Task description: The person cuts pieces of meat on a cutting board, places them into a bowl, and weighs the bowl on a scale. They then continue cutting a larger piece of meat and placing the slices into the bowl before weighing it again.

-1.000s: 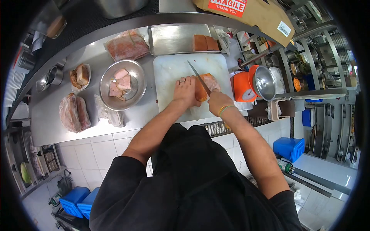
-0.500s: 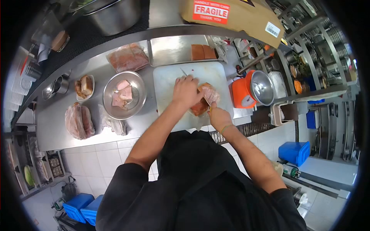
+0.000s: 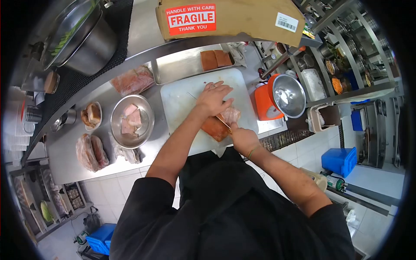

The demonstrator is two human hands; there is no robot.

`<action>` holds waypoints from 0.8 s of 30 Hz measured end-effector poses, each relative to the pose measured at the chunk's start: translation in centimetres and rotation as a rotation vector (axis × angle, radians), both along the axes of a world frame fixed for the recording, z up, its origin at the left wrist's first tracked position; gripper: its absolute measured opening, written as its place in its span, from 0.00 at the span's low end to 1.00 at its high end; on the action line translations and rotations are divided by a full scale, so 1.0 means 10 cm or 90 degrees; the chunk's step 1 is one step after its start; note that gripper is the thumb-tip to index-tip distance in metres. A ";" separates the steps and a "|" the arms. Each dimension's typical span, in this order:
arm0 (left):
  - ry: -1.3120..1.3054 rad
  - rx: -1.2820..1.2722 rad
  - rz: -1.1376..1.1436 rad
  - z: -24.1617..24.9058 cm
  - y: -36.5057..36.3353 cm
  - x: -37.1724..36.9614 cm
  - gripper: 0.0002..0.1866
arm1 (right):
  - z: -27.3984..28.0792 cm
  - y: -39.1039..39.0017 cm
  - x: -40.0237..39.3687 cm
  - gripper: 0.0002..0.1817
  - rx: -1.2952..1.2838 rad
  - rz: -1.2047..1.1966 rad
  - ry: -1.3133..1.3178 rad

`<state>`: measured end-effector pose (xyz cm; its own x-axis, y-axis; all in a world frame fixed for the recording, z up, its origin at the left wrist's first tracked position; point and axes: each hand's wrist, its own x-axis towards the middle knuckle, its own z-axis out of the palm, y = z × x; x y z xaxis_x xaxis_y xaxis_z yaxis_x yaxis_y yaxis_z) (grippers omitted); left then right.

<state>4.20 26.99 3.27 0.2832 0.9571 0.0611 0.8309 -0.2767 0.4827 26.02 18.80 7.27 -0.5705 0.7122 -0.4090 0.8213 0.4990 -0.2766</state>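
A chunk of meat with a reddish-brown side and a pale pink piece lies on the white cutting board. My right hand is wrapped round a knife's handle. Between the brown part and the pink piece runs the knife, its blade slanting up-left under my left hand, its tip showing beyond. That left hand lies flat over the blade and the meat's upper edge, fingers stretched out. Left of the board, a steel bowl holds several pale pink meat pieces.
A steel tray with brown blocks lies behind the board. To the right stands an orange scale with a steel bowl. Wrapped meat and a small dish sit left. A cardboard box rests on the shelf above.
My view has turned and shifted. The brown part now lies farther left of the blade, with more of it showing. My left hand's fingers have spread, and my right hand still grips the knife.
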 end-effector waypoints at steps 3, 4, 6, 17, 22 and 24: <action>0.118 0.003 0.024 0.24 -0.07 0.12 0.30 | -0.23 -0.02 0.10 0.15 0.010 -0.016 -0.001; 0.138 0.024 0.040 0.24 0.02 0.11 0.30 | -0.30 0.08 0.09 0.16 0.026 -0.019 0.000; 0.174 0.047 0.056 0.22 -0.01 0.16 0.29 | -0.49 0.09 0.10 0.17 0.049 -0.015 0.017; 0.042 -0.022 0.012 -0.08 0.20 -0.11 0.30 | -0.10 0.20 -0.12 0.14 -0.015 0.009 -0.040; 0.106 -0.004 0.012 0.07 0.27 -0.08 0.28 | -0.34 0.26 -0.04 0.15 -0.005 -0.002 -0.011; 0.142 0.035 0.030 0.01 0.14 0.02 0.28 | -0.51 0.18 0.03 0.17 0.008 -0.006 0.006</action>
<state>4.42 28.34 3.38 0.2501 0.9667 0.0540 0.9280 -0.2552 0.2713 26.36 20.56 2.17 -0.5671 0.7232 -0.3942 0.8236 0.4944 -0.2778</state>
